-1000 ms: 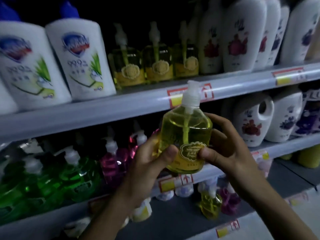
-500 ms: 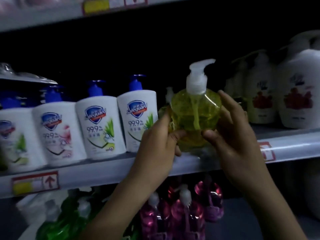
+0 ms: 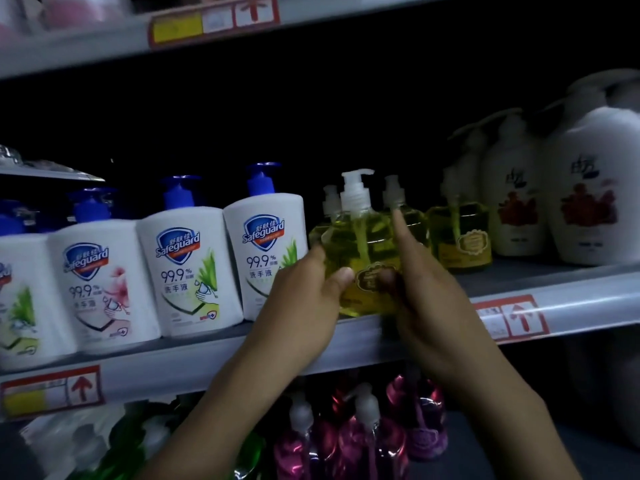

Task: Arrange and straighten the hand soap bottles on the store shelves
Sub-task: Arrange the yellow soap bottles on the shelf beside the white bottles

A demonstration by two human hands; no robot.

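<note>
A yellow hand soap bottle (image 3: 362, 251) with a white pump stands at the front edge of the middle shelf (image 3: 588, 303), label facing me. My left hand (image 3: 304, 296) grips its left side, thumb on the front. My right hand (image 3: 426, 292) holds its right side, thumb by the label and index finger raised along the bottle. More yellow bottles (image 3: 460, 237) stand behind and to the right, partly hidden.
White Safeguard bottles (image 3: 188, 268) with blue pumps line the shelf to the left. Tall white bottles (image 3: 588, 195) with red flowers stand at the right. Pink bottles (image 3: 363, 434) and green bottles (image 3: 114, 448) fill the shelf below. Another shelf (image 3: 69, 46) runs overhead.
Both hands carried the yellow bottle up from in front of the lower shelf and brought it down onto the middle shelf's front edge. Its label now faces me.
</note>
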